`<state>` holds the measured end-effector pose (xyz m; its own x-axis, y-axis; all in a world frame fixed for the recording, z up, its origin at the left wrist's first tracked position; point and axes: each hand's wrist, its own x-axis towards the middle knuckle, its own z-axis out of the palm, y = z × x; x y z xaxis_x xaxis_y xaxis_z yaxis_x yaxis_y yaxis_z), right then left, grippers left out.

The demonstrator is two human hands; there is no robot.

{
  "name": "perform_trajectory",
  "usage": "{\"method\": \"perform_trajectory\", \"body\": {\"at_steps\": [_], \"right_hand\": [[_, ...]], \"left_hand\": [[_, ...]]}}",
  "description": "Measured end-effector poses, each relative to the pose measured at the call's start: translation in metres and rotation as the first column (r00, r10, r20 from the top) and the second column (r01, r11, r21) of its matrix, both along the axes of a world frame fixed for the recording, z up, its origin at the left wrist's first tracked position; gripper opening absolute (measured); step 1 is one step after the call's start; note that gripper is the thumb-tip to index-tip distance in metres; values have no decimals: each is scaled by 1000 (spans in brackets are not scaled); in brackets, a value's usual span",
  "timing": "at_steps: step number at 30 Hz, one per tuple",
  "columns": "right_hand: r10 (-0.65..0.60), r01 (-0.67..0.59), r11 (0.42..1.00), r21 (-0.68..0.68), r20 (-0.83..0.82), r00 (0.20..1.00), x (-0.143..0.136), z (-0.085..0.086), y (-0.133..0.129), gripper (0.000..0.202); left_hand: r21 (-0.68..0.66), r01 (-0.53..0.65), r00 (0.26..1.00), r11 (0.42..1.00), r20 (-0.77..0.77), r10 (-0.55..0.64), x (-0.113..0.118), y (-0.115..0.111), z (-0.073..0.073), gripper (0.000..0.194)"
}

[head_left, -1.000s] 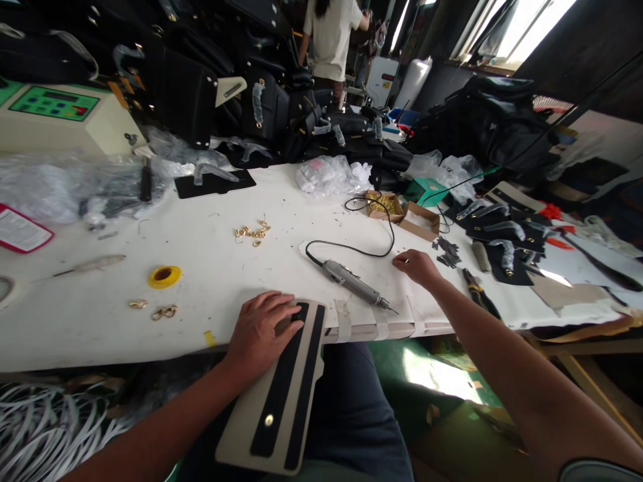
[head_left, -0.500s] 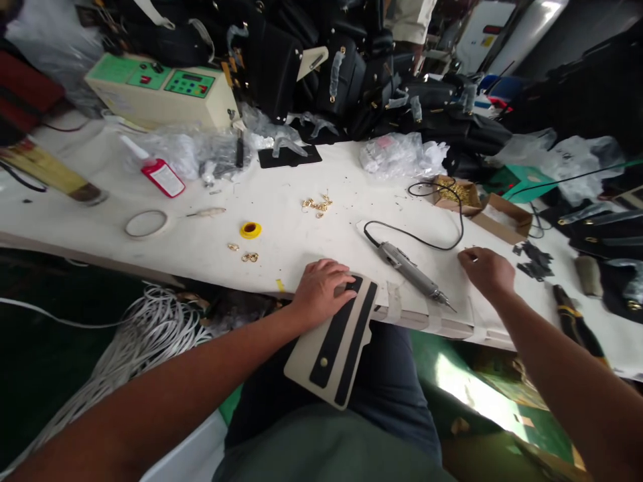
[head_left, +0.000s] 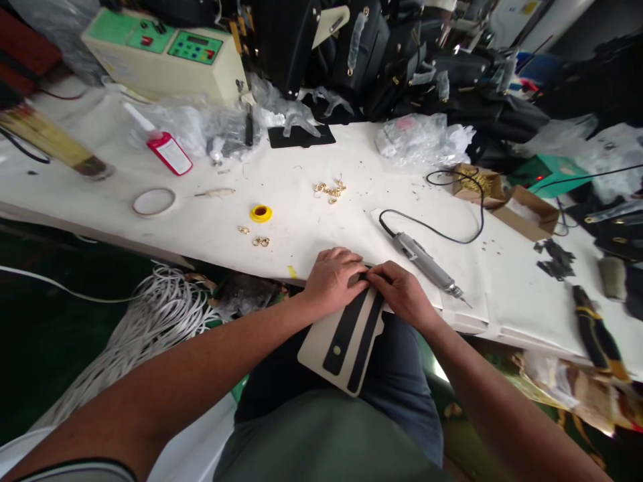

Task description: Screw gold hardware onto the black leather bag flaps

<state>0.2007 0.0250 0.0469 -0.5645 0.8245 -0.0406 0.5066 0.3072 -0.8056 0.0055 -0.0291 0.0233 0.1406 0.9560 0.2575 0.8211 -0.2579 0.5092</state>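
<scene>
A flat beige panel (head_left: 321,341) with two black straps and a round brass-coloured stud leans from my lap against the table's front edge. My left hand (head_left: 334,281) grips the panel's upper end, its fingers curled over the top. Close beside it, my right hand (head_left: 402,291) is closed in a pinch at the top of the black strap, touching the left fingertips. Whatever sits between the right fingers is too small and hidden to tell. Just right of my hands lies a grey electric screwdriver (head_left: 426,264), its bit pointing right.
Gold-coloured rings and clasps (head_left: 330,190) lie mid-table near a yellow spool (head_left: 261,213). Small metal bits (head_left: 491,246) and black-yellow pliers (head_left: 597,331) are to the right, below cardboard boxes (head_left: 525,213). A red bottle (head_left: 169,154) and control box (head_left: 165,60) stand left.
My right hand has come left from the tabletop beyond the screwdriver to the panel's top edge, uncovering small metal bits. My left hand stays on the panel. The camera view has shifted slightly.
</scene>
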Motion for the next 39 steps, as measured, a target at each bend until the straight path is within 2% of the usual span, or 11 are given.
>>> {"method": "perform_trajectory", "body": {"at_steps": [3,10,14,21,27,31,36,39], "right_hand": [[4,-4,999,45,2,1000,1,-4,3,19],[-66,66,997,51,-3,998,-1,-6,1,13],[-125,125,992,-9,26,992,-1,-5,1,15],[-12,23,997,-68,159,987,-5,10,11,18],[-80,123,977,-175,236,969,-11,15,12,19],[-105,162,944,-287,206,973,-9,14,17,21],[34,67,874,-482,198,980,-10,17,42,26],[117,3,861,-509,203,972,-11,18,49,25]], "left_hand": [[-7,5,1000,1000,7,-5,-1,0,1,24],[-37,38,999,999,28,-37,-4,0,3,32],[-36,26,999,999,32,-25,-4,0,1,31],[-41,36,999,998,28,-35,-5,0,2,32],[-46,35,999,998,12,-35,-4,1,2,34],[-60,37,999,998,30,-35,-4,1,1,34],[-76,47,998,996,33,-44,-5,1,2,32],[-82,43,999,996,31,-40,-5,1,3,32]]}}
